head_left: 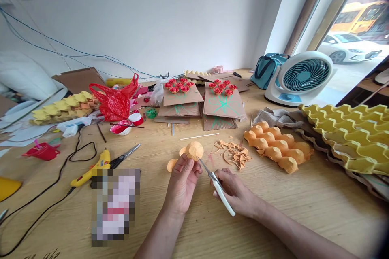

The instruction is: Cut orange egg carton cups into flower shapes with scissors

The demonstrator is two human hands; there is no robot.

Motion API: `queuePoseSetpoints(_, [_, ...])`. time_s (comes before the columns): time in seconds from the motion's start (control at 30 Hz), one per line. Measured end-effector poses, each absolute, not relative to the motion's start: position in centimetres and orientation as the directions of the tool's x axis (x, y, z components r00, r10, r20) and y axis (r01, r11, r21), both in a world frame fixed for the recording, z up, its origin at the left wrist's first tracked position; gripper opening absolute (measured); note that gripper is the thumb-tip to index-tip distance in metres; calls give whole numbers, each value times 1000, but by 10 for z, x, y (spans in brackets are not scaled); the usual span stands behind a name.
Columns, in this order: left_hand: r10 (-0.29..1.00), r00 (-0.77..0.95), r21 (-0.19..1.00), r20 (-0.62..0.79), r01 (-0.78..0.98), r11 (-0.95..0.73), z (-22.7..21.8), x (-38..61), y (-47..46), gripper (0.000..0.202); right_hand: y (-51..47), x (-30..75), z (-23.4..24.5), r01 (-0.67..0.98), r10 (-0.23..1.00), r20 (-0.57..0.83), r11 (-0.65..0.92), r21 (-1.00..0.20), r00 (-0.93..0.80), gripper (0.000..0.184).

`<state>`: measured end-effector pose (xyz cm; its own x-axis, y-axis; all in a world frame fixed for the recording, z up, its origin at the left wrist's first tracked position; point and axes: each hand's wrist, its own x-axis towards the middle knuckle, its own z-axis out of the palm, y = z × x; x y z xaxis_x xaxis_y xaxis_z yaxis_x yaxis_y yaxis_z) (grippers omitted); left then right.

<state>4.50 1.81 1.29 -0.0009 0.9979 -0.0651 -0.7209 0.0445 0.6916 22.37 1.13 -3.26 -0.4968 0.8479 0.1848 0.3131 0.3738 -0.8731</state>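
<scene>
My left hand (183,184) pinches an orange egg-carton cup (194,151), its rounded bottom turned up. My right hand (235,192) grips white-handled scissors (223,198), whose blade tips touch the lower right edge of the cup. Behind the left hand, a cut orange cup (172,165) lies on the table, partly hidden by the fingers. To the right of the held cup is a small heap of orange carton scraps (238,156). Farther right lies an uncut piece of orange egg carton (275,143) with several cups.
Red paper flowers (225,86) sit on cardboard pieces (224,105) at the back. A yellow glue gun (94,168) and black scissors (126,156) lie left. Yellow egg trays (349,137) are stacked right, before a white fan (304,77). A red bag (115,99) stands back left.
</scene>
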Motion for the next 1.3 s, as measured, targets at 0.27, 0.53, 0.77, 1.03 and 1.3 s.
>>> queuePoseSetpoints(0.27, [993, 4, 652, -114, -754, 78, 15, 51, 14, 23, 11, 223, -33, 310, 842, 202, 392, -866, -499, 28])
queuePoseSetpoints(0.53, [992, 11, 623, -125, -777, 87, 15, 52, 14, 24, 10, 222, -30, 342, 848, 162, 369, -864, -505, 28])
queuePoseSetpoints(0.77, [990, 1, 620, -139, -780, 87, 14, 53, 13, 26, 11, 222, -31, 351, 841, 159, 377, -857, -517, 24])
queuePoseSetpoints(1.03, [991, 3, 606, -133, -791, 83, 10, 54, 13, 23, 11, 222, -33, 357, 845, 134, 356, -864, -517, 21])
queuePoseSetpoints(1.3, [991, 7, 611, -130, -787, 86, 10, 55, 12, 24, 11, 222, -36, 343, 841, 155, 371, -863, -519, 19])
